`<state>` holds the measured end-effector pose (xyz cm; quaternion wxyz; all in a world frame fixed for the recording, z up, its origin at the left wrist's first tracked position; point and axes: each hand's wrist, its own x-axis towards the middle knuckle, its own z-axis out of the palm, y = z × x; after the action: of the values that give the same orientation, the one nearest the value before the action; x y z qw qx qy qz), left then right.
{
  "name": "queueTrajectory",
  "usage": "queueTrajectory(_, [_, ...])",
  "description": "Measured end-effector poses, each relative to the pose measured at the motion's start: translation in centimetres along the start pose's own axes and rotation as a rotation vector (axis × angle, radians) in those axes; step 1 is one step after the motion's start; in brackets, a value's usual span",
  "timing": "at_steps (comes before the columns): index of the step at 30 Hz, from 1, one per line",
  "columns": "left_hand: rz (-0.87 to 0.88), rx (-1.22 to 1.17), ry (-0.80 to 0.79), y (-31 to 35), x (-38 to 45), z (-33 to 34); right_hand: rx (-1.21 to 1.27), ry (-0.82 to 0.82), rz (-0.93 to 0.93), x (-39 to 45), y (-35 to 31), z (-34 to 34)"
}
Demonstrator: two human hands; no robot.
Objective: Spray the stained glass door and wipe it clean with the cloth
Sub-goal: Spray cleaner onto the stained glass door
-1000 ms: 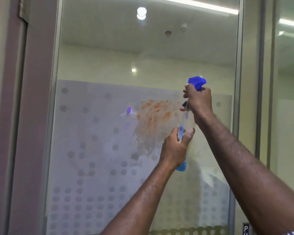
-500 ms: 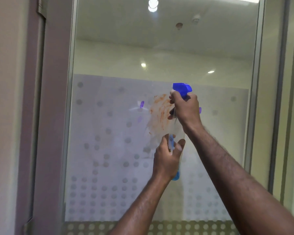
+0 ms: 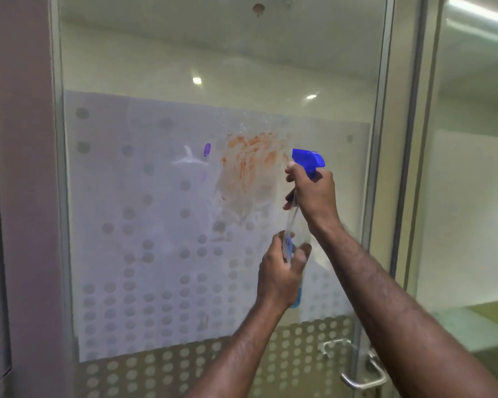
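The glass door carries a frosted film with grey dots. An orange-brown smeared stain sits on it at centre. Both hands hold a clear spray bottle with a blue trigger head just right of the stain. My right hand grips the neck below the head, and the nozzle points left at the stain. My left hand wraps the lower body of the bottle, where a little blue liquid shows. Fine droplets speckle the glass above the stain. No cloth is in view.
A metal door handle sits at the lower right by the aluminium frame. A mauve door post fills the left side. A small purple mark shows on the glass left of the stain. Another glass panel lies to the right.
The view has dropped and moved closer, bringing the door handle into sight. Both hands stay on the bottle, which now sits right of the stain. Droplets now show above the stain.
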<state>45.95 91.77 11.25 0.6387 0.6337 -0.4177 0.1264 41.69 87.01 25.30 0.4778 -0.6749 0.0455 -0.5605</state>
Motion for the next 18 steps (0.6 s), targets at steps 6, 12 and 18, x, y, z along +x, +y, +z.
queueTrajectory(6, [0.02,-0.051,-0.114,0.7,-1.9,5.8,-0.06,0.119,0.062,-0.5,1.1,-6.3])
queueTrajectory(12, [0.03,-0.125,-0.221,2.5,-4.4,14.4,-0.163,0.217,0.075,-0.6,1.8,-15.3])
queueTrajectory(18, [0.042,-0.236,-0.302,7.1,-7.1,24.2,-0.255,0.305,0.087,0.0,1.7,-25.6])
